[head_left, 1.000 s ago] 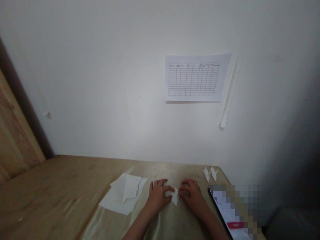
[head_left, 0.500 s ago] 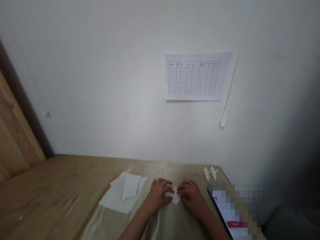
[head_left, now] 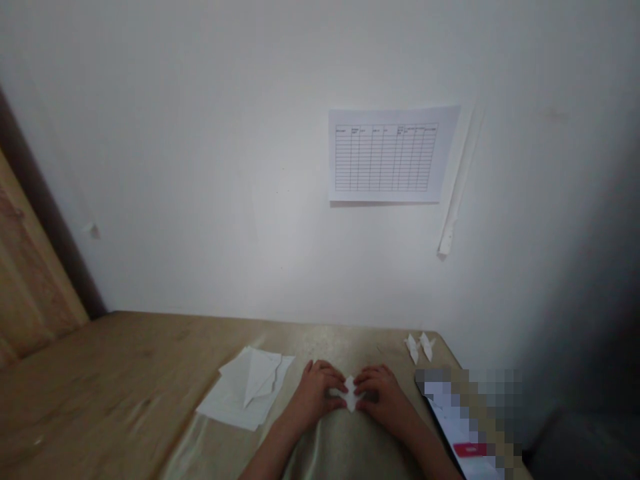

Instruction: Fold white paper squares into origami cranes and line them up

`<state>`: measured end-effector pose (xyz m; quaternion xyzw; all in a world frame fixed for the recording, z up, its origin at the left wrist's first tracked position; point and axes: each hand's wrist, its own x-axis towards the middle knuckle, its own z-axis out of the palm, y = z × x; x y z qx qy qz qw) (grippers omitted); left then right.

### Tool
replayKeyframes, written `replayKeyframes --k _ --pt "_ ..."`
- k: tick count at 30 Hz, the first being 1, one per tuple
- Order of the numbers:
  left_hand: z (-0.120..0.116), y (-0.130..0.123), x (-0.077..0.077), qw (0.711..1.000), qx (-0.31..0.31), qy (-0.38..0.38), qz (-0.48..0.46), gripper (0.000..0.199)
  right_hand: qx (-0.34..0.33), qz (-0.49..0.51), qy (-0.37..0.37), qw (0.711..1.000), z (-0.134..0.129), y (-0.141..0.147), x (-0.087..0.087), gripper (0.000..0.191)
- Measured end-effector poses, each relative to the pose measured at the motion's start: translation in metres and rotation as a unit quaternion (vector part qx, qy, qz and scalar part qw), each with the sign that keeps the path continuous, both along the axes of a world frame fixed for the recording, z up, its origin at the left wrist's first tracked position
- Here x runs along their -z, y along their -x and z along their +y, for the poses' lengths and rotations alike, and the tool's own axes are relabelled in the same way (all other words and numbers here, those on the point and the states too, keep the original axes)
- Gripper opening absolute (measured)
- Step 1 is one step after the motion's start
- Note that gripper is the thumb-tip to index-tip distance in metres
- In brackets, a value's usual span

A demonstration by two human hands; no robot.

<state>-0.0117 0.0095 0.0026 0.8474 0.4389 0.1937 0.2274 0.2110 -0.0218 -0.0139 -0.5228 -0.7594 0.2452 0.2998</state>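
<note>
A small folded piece of white paper (head_left: 351,395) lies on the table between my two hands, its pointed ends facing away from me and toward me. My left hand (head_left: 323,390) has its thumb and fingers curled at the paper's left edge. From the other side, my right hand (head_left: 379,392) grips the right edge with thumb and fingertips. The finer folds are too small to make out. To the left of my left hand rests a loose stack of white paper sheets (head_left: 230,400), with a folded triangular piece (head_left: 260,379) on top.
Two small folded white paper shapes (head_left: 419,348) sit at the table's back right corner. A partly blurred tablet-like device (head_left: 450,420) lies along the right edge. Behind the brown table cover (head_left: 150,373) rises a white wall with a printed table sheet (head_left: 390,155).
My right thumb and fingers have closed on the folded paper's right edge. The paper between the hands now looks narrower. The view has shifted very slightly.
</note>
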Motion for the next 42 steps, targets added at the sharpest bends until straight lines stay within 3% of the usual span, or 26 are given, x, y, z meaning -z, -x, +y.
replayKeyframes --k 8,25,36,42 --pt "-0.005 -0.001 -0.003 1.0 -0.012 -0.002 0.011 0.019 0.007 -0.015 0.013 1.0 -0.001 0.0 -0.003 0.015" --pt "-0.005 -0.003 -0.003 0.999 -0.014 0.01 0.028 0.029 0.013 -0.001 0.023 1.0 -0.004 0.002 -0.009 0.013" --pt "-0.002 -0.006 -0.004 0.996 -0.069 0.061 -0.001 0.039 0.017 -0.005 0.016 1.0 0.0 0.001 -0.001 0.013" --pt "-0.007 -0.009 -0.006 0.995 -0.085 0.058 0.001 0.032 0.014 0.01 0.013 1.0 -0.001 0.0 -0.001 0.015"
